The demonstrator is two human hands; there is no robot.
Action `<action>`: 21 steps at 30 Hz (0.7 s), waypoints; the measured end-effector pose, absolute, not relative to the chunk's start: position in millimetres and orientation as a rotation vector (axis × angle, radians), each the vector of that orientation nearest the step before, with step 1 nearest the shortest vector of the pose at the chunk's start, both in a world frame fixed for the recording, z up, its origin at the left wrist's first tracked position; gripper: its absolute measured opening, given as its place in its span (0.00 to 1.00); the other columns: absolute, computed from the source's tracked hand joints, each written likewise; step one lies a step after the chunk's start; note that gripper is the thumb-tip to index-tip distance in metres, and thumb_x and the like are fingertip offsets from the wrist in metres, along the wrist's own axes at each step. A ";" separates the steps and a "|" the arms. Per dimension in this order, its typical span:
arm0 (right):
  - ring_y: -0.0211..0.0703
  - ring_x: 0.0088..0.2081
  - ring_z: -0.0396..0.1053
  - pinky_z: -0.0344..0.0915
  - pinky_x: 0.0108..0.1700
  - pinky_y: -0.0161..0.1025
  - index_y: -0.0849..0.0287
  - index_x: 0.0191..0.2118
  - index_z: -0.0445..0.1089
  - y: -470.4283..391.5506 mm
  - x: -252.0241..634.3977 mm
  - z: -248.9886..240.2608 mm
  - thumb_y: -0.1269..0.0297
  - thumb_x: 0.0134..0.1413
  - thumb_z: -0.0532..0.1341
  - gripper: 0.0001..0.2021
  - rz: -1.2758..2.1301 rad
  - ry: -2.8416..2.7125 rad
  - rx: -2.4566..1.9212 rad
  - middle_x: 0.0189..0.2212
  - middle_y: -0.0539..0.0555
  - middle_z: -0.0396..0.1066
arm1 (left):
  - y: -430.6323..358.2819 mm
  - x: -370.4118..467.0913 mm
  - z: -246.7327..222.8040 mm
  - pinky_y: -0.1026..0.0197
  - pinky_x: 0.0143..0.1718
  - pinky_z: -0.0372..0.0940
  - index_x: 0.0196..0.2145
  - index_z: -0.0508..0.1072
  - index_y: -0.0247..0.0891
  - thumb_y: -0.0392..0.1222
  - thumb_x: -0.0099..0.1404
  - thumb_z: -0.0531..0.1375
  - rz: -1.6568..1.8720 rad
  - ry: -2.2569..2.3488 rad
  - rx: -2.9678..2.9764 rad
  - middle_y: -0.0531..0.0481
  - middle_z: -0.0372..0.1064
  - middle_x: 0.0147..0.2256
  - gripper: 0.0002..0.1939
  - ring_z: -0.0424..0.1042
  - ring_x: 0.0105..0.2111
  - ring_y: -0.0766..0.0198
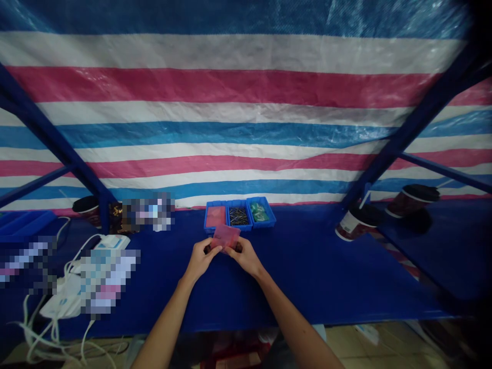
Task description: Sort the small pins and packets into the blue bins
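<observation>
Both hands meet over the middle of the blue table, holding a small translucent pink plastic bag (pixel 226 237) between them. My left hand (pixel 201 258) pinches its lower left part with thumb and fingers. On the other side, my right hand (pixel 246 255) grips the lower right part the same way. Just beyond the bag stand three small blue bins in a row. The left bin (pixel 205 223) has a stack of pink bags in it, the middle bin (pixel 250 223) has dark metal screws or nails, and the right bin (pixel 272 221) has small green-and-clear pieces I cannot make out.
On the left lie white power strips (pixel 63 302) with tangled white cables and blurred-out items. A dark cup (pixel 87 209) stands behind them. To the right are a cup with a straw (pixel 351 224) and another cup (pixel 411 200). Blue metal posts (pixel 388 146) flank a striped tarp (pixel 238 87).
</observation>
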State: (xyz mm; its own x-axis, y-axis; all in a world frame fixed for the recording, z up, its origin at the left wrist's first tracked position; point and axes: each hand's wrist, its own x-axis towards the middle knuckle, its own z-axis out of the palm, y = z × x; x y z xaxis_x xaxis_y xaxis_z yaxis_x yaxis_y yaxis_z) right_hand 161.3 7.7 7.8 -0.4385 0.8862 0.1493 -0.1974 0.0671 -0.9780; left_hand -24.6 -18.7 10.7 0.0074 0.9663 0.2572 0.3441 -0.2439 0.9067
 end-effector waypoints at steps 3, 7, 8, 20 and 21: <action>0.49 0.43 0.74 0.70 0.48 0.45 0.61 0.49 0.73 7.7 161.6 7.9 0.52 0.52 0.68 0.23 1.531 -1.457 -0.729 0.42 0.57 0.77 | -18.5 -24.3 10.8 0.62 0.32 0.65 0.34 0.79 0.33 0.53 0.61 0.64 1.242 1.362 1.642 0.48 0.74 0.27 0.18 0.71 0.30 0.59; 0.46 0.38 0.73 0.70 0.44 0.42 0.63 0.47 0.73 8.1 162.2 6.4 0.53 0.52 0.68 0.21 1.507 -1.462 -0.743 0.38 0.56 0.76 | -17.8 -24.2 10.7 0.62 0.32 0.65 0.35 0.79 0.32 0.54 0.60 0.64 1.238 1.361 1.633 0.48 0.74 0.27 0.19 0.71 0.30 0.59; 0.45 0.37 0.73 0.69 0.43 0.41 0.63 0.46 0.73 8.3 162.2 5.9 0.53 0.52 0.68 0.20 1.503 -1.463 -0.747 0.37 0.55 0.76 | -17.6 -24.3 10.5 0.63 0.32 0.65 0.35 0.79 0.32 0.54 0.60 0.64 1.235 1.364 1.632 0.48 0.74 0.27 0.19 0.71 0.30 0.59; 0.41 0.32 0.70 0.66 0.33 0.35 0.63 0.47 0.72 12.0 162.7 0.2 0.49 0.55 0.66 0.22 1.452 -1.483 -0.788 0.35 0.55 0.75 | -16.9 -24.9 8.5 0.62 0.33 0.65 0.37 0.79 0.32 0.53 0.61 0.64 1.238 1.369 1.630 0.47 0.75 0.29 0.19 0.71 0.31 0.58; 0.40 0.31 0.69 0.66 0.33 0.35 0.63 0.46 0.73 12.6 162.9 -0.8 0.49 0.55 0.66 0.22 1.443 -1.485 -0.793 0.34 0.54 0.75 | -16.9 -24.8 8.6 0.61 0.33 0.65 0.37 0.79 0.32 0.53 0.61 0.64 1.238 1.370 1.629 0.47 0.75 0.29 0.19 0.71 0.31 0.58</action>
State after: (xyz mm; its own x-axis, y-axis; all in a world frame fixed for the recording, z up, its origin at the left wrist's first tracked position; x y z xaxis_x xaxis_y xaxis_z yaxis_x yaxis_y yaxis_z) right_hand 162.9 12.6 -0.8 -0.3969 0.9035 0.1619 -0.1359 0.1165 -0.9838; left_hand -24.8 -16.9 8.6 0.0002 0.9702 0.2423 0.3385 -0.2281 0.9129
